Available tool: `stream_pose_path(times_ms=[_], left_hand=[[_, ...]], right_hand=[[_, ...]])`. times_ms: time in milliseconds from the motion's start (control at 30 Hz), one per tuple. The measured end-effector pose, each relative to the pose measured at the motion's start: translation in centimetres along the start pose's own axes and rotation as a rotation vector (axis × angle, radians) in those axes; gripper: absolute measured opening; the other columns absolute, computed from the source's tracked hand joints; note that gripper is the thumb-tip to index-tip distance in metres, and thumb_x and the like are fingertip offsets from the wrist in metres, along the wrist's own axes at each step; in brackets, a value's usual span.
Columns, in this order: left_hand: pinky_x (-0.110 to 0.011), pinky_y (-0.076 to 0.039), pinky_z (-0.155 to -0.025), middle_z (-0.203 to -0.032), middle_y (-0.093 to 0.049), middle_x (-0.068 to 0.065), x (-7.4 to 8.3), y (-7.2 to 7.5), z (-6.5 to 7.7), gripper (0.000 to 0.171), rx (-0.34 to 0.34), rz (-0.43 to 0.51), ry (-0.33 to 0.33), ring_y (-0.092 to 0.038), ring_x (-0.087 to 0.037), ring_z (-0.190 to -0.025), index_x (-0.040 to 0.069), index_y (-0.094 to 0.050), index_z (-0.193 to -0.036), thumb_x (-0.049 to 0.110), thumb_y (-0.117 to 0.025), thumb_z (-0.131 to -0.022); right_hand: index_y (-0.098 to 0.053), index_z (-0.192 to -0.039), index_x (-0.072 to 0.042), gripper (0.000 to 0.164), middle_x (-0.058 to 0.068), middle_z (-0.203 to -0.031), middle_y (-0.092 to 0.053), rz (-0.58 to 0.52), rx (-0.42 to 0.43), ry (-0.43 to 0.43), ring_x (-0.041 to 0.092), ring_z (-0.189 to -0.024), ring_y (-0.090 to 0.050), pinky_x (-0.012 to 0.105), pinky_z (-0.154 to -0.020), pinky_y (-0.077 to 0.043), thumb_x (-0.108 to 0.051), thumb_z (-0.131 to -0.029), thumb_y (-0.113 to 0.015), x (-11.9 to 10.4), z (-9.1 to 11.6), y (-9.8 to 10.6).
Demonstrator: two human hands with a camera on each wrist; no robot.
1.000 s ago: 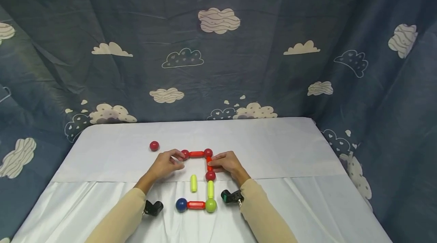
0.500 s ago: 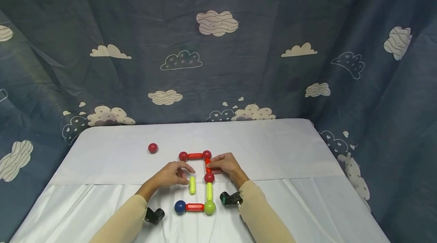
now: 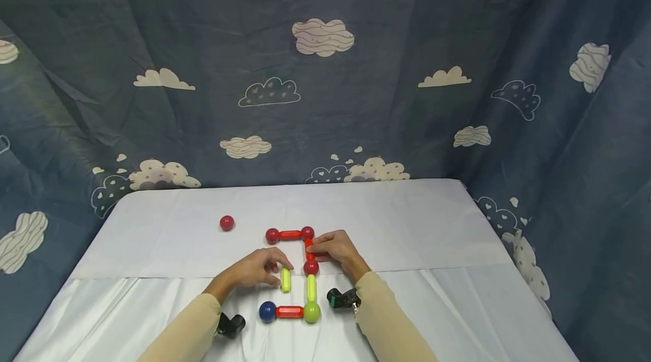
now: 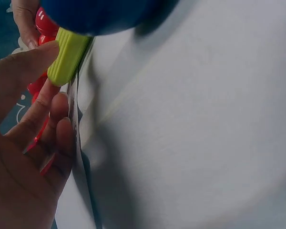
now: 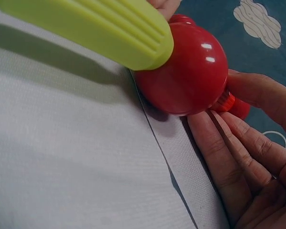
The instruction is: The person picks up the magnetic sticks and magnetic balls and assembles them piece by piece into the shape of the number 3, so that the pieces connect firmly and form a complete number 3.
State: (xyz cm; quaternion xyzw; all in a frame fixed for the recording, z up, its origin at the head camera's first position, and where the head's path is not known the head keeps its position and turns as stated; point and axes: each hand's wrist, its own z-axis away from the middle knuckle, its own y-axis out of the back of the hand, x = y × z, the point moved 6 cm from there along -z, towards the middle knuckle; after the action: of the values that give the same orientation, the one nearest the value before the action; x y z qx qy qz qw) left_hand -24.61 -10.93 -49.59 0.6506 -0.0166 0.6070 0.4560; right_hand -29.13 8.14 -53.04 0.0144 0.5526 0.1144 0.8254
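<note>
My left hand (image 3: 258, 269) pinches a loose yellow-green ribbed rod (image 3: 286, 281) on the white cloth, thumb on one side and a fingertip at its far end; the left wrist view shows the grip on the rod (image 4: 70, 53). My right hand (image 3: 337, 248) holds a red rod (image 3: 309, 242) between thumb and fingers. That rod joins a red ball (image 3: 307, 232) to a nearer red ball (image 3: 311, 267). A second yellow-green rod (image 3: 311, 288) runs down to a green ball (image 3: 312, 312), followed leftward by a red rod (image 3: 289, 312) and a blue ball (image 3: 267, 312).
At the far side, a red rod (image 3: 290, 235) leads left to another red ball (image 3: 272, 235). One loose red ball (image 3: 226, 223) lies farther left on the white-covered table (image 3: 407, 221). A dark blue curtain (image 3: 356, 96) with clouds hangs behind.
My left hand has left the far-left red ball and come nearer and rightward to the loose yellow-green rod, which it now pinches. The right hand keeps its hold. The head view tilts up slightly.
</note>
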Motion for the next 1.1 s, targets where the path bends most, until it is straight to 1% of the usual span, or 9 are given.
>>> stream_pose_path(times_ms=[100, 267, 333, 400, 500, 633, 733, 900, 1100], left_hand=[[-0.022, -0.042, -0.071, -0.102, -0.058, 0.002, -0.25, -0.26, 0.08, 0.031, 0.000, -0.011, 0.010, -0.051, -0.017, -0.084, 0.013, -0.072, -0.106, 0.004, -0.078, -0.076], [-0.021, -0.041, -0.065, -0.088, -0.057, 0.000, -0.25, -0.36, 0.08, 0.030, 0.024, -0.039, -0.008, -0.049, -0.013, -0.076, 0.011, -0.072, -0.103, 0.004, -0.080, -0.074], [-0.021, -0.041, -0.063, -0.083, -0.055, 0.000, -0.31, -0.34, -0.02, 0.029, 0.044, -0.050, -0.001, -0.048, -0.012, -0.073, 0.010, -0.072, -0.100, 0.002, -0.080, -0.073], [-0.021, -0.040, -0.062, -0.080, -0.054, 0.001, -0.43, -0.37, -0.13, 0.027, 0.059, -0.056, 0.022, -0.048, -0.011, -0.072, 0.010, -0.071, -0.097, 0.001, -0.080, -0.073], [-0.021, -0.040, -0.062, -0.079, -0.054, 0.002, -0.52, -0.41, -0.25, 0.025, 0.070, -0.057, 0.051, -0.048, -0.012, -0.072, 0.011, -0.070, -0.094, 0.000, -0.079, -0.073], [-0.021, -0.041, -0.063, -0.079, -0.055, 0.003, -0.59, -0.41, -0.38, 0.023, 0.079, -0.066, 0.067, -0.049, -0.013, -0.074, 0.012, -0.070, -0.093, 0.000, -0.079, -0.074], [-0.021, -0.041, -0.063, -0.078, -0.055, 0.004, -0.75, -0.39, -0.41, 0.023, 0.081, -0.068, 0.078, -0.049, -0.014, -0.074, 0.011, -0.070, -0.092, 0.000, -0.079, -0.073], [-0.021, -0.041, -0.063, -0.076, -0.055, 0.004, -0.84, -0.29, -0.45, 0.023, 0.076, -0.058, 0.091, -0.049, -0.015, -0.074, 0.010, -0.070, -0.092, 0.000, -0.080, -0.073], [-0.021, -0.042, -0.066, -0.081, -0.059, 0.006, -0.80, -0.27, -0.48, 0.022, 0.087, -0.073, 0.095, -0.050, -0.014, -0.076, 0.011, -0.074, -0.095, 0.004, -0.080, -0.075]], right_hand=[[-0.072, -0.096, 0.003, 0.024, 0.011, -0.085, -0.072, 0.013, 0.011, -0.012, 0.017, -0.069, -0.070, 0.028, -0.062, -0.055, -0.006, -0.076, -0.080, 0.25, 0.06, -0.05], [-0.070, -0.096, 0.004, 0.024, 0.011, -0.083, -0.071, 0.012, 0.008, -0.014, 0.017, -0.068, -0.069, 0.029, -0.062, -0.055, -0.005, -0.076, -0.080, 0.26, 0.26, -0.07], [-0.070, -0.096, 0.005, 0.025, 0.012, -0.084, -0.072, 0.001, 0.000, 0.000, 0.018, -0.069, -0.070, 0.029, -0.062, -0.056, -0.003, -0.076, -0.080, 0.16, 0.26, -0.13], [-0.070, -0.097, 0.006, 0.025, 0.012, -0.084, -0.072, -0.009, -0.004, -0.004, 0.018, -0.070, -0.070, 0.029, -0.063, -0.056, -0.003, -0.075, -0.080, 0.20, 0.19, -0.18], [-0.070, -0.096, 0.005, 0.025, 0.012, -0.084, -0.072, -0.006, -0.003, -0.009, 0.018, -0.070, -0.070, 0.029, -0.062, -0.056, -0.004, -0.075, -0.080, 0.23, 0.08, -0.15], [-0.071, -0.095, 0.004, 0.023, 0.011, -0.083, -0.072, -0.004, 0.003, -0.014, 0.018, -0.070, -0.070, 0.029, -0.062, -0.055, -0.004, -0.075, -0.080, 0.21, -0.01, -0.06], [-0.071, -0.096, 0.005, 0.024, 0.012, -0.084, -0.071, -0.020, -0.008, -0.003, 0.018, -0.070, -0.070, 0.029, -0.063, -0.056, -0.003, -0.075, -0.080, 0.15, 0.01, -0.12], [-0.070, -0.097, 0.005, 0.026, 0.012, -0.084, -0.071, -0.024, -0.017, -0.003, 0.018, -0.071, -0.070, 0.030, -0.064, -0.056, -0.003, -0.074, -0.081, -0.05, 0.10, -0.15], [-0.070, -0.097, 0.005, 0.025, 0.013, -0.085, -0.072, -0.027, -0.014, -0.014, 0.019, -0.072, -0.071, 0.030, -0.063, -0.056, -0.002, -0.075, -0.080, -0.07, 0.16, -0.09]])
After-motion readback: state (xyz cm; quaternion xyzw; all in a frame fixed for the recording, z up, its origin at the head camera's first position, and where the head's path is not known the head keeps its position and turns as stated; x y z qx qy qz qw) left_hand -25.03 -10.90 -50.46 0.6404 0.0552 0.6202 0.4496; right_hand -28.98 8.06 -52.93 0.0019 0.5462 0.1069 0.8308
